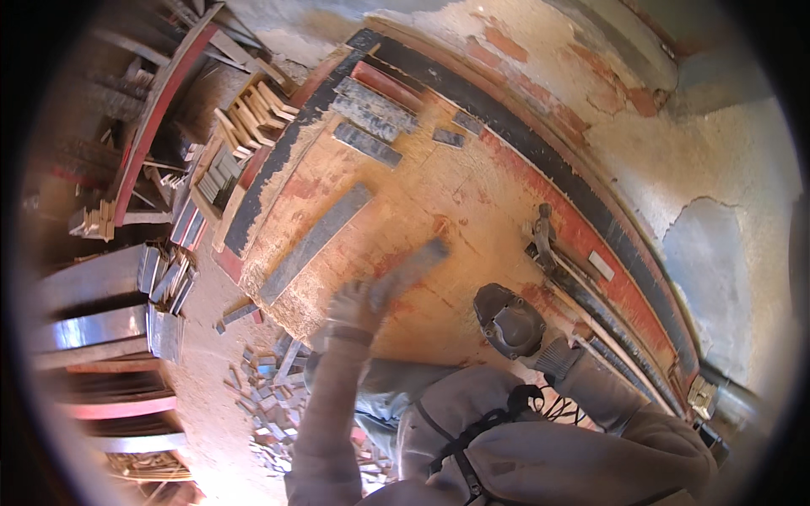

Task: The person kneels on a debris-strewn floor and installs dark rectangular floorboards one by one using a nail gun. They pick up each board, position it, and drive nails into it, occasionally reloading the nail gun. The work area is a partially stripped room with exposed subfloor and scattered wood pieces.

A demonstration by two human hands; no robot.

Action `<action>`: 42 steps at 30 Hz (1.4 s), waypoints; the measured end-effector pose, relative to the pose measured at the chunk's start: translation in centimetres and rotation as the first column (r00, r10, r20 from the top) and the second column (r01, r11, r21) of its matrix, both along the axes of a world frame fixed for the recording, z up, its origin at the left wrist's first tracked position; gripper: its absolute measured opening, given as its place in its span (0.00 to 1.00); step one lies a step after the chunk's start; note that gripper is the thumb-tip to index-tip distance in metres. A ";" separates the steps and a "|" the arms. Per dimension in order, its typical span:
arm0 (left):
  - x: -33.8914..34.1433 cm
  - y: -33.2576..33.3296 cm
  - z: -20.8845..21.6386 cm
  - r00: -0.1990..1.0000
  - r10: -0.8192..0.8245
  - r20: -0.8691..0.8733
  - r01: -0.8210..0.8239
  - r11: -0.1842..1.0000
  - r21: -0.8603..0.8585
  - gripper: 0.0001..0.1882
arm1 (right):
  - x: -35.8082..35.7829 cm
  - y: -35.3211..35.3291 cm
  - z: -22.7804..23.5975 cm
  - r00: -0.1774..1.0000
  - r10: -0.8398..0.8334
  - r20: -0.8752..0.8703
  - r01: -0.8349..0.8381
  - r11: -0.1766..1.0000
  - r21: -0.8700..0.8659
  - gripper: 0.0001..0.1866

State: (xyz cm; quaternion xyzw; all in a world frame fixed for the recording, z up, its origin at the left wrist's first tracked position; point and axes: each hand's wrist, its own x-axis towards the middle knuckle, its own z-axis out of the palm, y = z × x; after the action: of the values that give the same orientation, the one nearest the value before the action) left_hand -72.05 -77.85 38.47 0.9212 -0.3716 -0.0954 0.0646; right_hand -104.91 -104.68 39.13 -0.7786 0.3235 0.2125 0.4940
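My left hand point(354, 305), bare and blurred by motion, is closed on the near end of a short grey strip point(415, 268). The strip slants up and away over the worn wooden tabletop point(413, 331). To its right, my right hand point(509, 322) wears a black glove and rests low over the table, curled closed. What it holds, if anything, is hidden beneath it. A longer grey strip point(316, 243) lies flat on the left part of the tabletop. Beyond the right hand, a dark metal tool with a long handle point(547, 238) lies by the table's right border.
Several grey pieces point(367, 143) and a red bar point(386, 87) lie at the far end. A wooden rack point(221, 173) adjoins the table's left side. Stacked boards point(101, 329) stand at left, and many offcuts point(270, 401) cover the floor. A plastered wall point(709, 253) runs along the right.
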 end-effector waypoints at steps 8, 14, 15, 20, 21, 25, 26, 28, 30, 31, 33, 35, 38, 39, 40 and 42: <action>7.3 -21.5 -1.0 0.954 -0.253 0.160 0.291 0.911 -0.294 0.39 | 1.8 0.0 3.9 0.968 0.099 -0.230 -0.125 0.987 -0.101 0.38; 13.1 -30.0 -4.3 0.940 -0.270 0.209 0.312 0.929 -0.201 0.27 | 4.1 1.1 4.3 0.948 -0.227 0.221 0.154 0.941 0.303 0.31; 12.8 -29.5 -4.1 0.958 -0.273 0.084 0.284 0.941 -0.185 0.23 | 3.9 1.3 4.3 0.898 -0.396 0.193 0.285 0.857 0.430 0.32; 3.9 -20.8 -2.1 0.962 -0.275 0.011 0.237 0.810 -0.536 0.21 | 1.1 0.9 4.0 0.936 -0.317 0.151 0.258 0.913 0.316 0.30; 1.5 -18.5 -1.6 0.965 -0.262 -0.025 0.212 0.832 -0.513 0.22 | 0.6 0.7 3.9 0.970 -0.203 0.134 0.172 0.962 0.211 0.30; -5.6 -12.9 -1.1 0.976 -0.207 -0.071 0.146 0.857 -0.494 0.26 | 0.4 -0.4 2.8 0.955 0.063 0.289 -0.059 0.998 -0.026 0.37; -6.9 -12.2 -1.2 0.978 -0.196 -0.073 0.135 0.858 -0.496 0.28 | 0.5 -0.6 3.0 0.954 -0.003 0.299 0.001 1.000 0.008 0.39; -8.6 -12.0 -1.7 0.993 -0.089 -0.072 0.050 0.901 -0.431 0.30 | 0.9 -1.2 3.4 0.969 0.159 0.186 -0.129 0.978 -0.166 0.42; -9.4 -12.2 -2.4 0.999 -0.013 -0.048 -0.009 0.907 -0.421 0.32 | 1.0 -2.0 3.9 0.944 0.261 0.202 -0.187 0.928 -0.324 0.37; -9.6 -12.3 -2.7 0.999 0.002 -0.036 -0.018 0.905 -0.425 0.33 | 0.9 -2.3 3.9 0.906 0.287 0.311 -0.152 0.906 -0.394 0.30; -9.6 -12.4 -3.1 1.000 0.001 -0.017 -0.009 0.891 -0.454 0.33 | 0.4 -2.5 3.6 0.884 0.241 0.402 -0.083 0.924 -0.372 0.25; -9.5 -12.3 -3.3 1.000 -0.025 -0.014 0.015 0.870 -0.492 0.33 | -0.7 -1.7 2.6 0.941 0.020 0.337 0.013 0.995 -0.095 0.28; -9.4 -12.1 -3.4 0.999 -0.034 -0.008 0.026 0.885 -0.466 0.32 | -3.2 0.1 0.8 0.943 -0.332 0.006 0.309 0.882 0.356 0.34; -9.4 -12.1 -3.3 0.999 -0.026 -0.032 0.010 0.901 -0.434 0.31 | -3.9 0.5 0.3 0.919 -0.391 0.040 0.342 0.846 0.409 0.35; -9.4 -12.1 -3.3 0.999 -0.025 -0.046 0.004 0.910 -0.415 0.31 | -4.4 0.6 -0.2 0.941 -0.322 0.105 0.274 0.906 0.323 0.35; -9.4 -12.2 -3.1 0.998 -0.024 -0.064 -0.002 0.925 -0.380 0.31 | -4.8 0.6 -0.7 0.987 -0.051 0.153 0.043 0.997 0.060 0.35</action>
State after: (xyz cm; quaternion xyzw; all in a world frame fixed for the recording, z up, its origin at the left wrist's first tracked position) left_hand -81.41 -90.04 35.38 0.8854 -0.3857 -0.0529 0.2538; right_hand -109.72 -104.06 38.45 -0.7705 0.2965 0.1491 0.5443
